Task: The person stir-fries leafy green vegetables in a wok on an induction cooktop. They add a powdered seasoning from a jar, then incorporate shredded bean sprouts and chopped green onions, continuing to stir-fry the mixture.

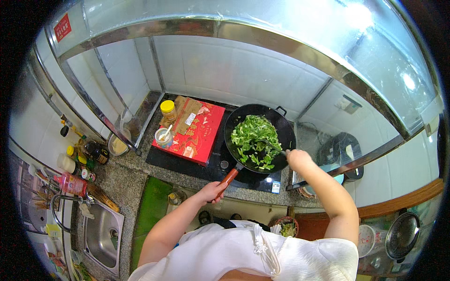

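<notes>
A black wok [286,130] sits on the right part of the black cooktop [182,168]. Chopped leafy greens [255,131] are heaped in it, with looser pieces toward its near side. My left hand [212,193] grips the wok's reddish-brown wooden handle [230,177], which points toward me. At the wok's right rim, my right hand [299,159] is closed around a metal spatula or ladle [272,144]. The far end of that utensil lies among the greens, so its shape is partly hidden.
Left of the wok, a red box [204,137] carries a yellow-lidded jar [168,110] and an open jar [164,137] with a white spoon. Farther left are bottles [96,151] and a steel sink [102,242]. A metal-framed glass screen [337,70] surrounds the cooktop; a pot lid [402,235] lies right.
</notes>
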`<state>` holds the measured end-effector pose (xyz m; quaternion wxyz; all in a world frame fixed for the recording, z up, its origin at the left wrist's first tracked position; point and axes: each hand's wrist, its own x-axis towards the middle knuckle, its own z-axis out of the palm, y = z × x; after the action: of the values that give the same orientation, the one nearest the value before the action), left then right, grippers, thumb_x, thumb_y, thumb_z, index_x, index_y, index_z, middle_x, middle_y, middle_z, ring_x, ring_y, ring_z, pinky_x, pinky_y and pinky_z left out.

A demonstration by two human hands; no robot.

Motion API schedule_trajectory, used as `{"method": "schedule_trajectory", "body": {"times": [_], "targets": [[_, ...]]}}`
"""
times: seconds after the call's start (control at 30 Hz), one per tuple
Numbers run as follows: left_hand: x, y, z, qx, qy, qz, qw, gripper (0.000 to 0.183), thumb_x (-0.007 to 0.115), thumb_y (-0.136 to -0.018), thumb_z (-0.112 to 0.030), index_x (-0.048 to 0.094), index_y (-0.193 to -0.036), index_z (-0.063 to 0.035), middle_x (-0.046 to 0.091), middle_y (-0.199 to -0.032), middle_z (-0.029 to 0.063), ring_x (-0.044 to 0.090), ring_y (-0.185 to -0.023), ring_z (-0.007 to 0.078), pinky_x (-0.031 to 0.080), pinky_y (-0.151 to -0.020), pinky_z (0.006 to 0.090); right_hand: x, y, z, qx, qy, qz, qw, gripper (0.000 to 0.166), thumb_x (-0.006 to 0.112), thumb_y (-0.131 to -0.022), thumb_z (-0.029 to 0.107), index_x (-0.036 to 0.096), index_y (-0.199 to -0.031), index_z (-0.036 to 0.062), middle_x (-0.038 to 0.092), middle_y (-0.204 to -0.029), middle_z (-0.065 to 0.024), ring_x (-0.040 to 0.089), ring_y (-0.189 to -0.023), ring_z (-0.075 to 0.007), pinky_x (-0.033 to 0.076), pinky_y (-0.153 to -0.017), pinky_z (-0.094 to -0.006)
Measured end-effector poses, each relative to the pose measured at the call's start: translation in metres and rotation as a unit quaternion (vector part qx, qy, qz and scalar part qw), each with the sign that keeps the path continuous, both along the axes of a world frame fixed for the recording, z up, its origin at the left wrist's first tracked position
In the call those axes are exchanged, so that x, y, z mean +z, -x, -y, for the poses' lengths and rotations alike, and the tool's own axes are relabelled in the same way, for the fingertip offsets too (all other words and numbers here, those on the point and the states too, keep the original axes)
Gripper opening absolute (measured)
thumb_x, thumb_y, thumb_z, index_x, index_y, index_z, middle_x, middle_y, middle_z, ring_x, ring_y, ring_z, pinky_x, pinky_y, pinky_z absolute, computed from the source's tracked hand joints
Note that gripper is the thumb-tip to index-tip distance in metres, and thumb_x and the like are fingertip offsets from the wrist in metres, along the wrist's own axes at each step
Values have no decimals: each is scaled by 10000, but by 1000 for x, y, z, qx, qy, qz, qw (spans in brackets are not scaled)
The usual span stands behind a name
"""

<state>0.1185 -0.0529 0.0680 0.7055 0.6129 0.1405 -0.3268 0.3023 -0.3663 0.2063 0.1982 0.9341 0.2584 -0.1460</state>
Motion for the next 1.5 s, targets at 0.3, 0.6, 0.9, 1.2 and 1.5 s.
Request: {"method": "schedule_trajectory", "body": {"times": [0.3,0.6,0.9,1.2,1.5], "targets": [[5,-1,6,-6,5,-3,1000,370,444,-951,-455,493,-950,-88,501,-666,4,445,-439,80,318,-351,227,-20,-31,4,-85,-126,99,983,270,592,-846,213,553,-1038,28,655,-874,-206,645,-804,-375,523,-681,-456],[0,2,1,23,12,-7,1000,365,453,-946,-454,500,-959,-92,499,-656,4,439,-427,79,312,-346,228,35,67,27,24,0,1,1000,294,527,-895,246,528,-1125,63,644,-908,-171,650,-812,-340,529,-663,-427],[5,-1,1,8,0,-7,1000,360,466,-942,-462,490,-934,-103,520,-674,8,446,-429,80,324,-356,228,-24,-11,17,-85,-93,31,992,225,567,-863,202,580,-1032,55,656,-888,-190,647,-836,-356,515,-709,-459],[10,-2,6,14,13,-17,1000,353,453,-953,-444,502,-946,-95,505,-665,10,428,-415,83,312,-347,230,-71,8,18,-28,-90,56,994,287,537,-886,239,548,-1088,34,638,-888,-171,642,-788,-375,527,-680,-448],[11,1,10,21,13,-21,999,390,463,-939,-480,501,-941,-92,510,-664,13,439,-423,79,320,-349,229,-30,38,22,5,-43,18,999,315,502,-871,173,527,-1132,-2,663,-847,-189,659,-758,-332,530,-664,-436]]}}
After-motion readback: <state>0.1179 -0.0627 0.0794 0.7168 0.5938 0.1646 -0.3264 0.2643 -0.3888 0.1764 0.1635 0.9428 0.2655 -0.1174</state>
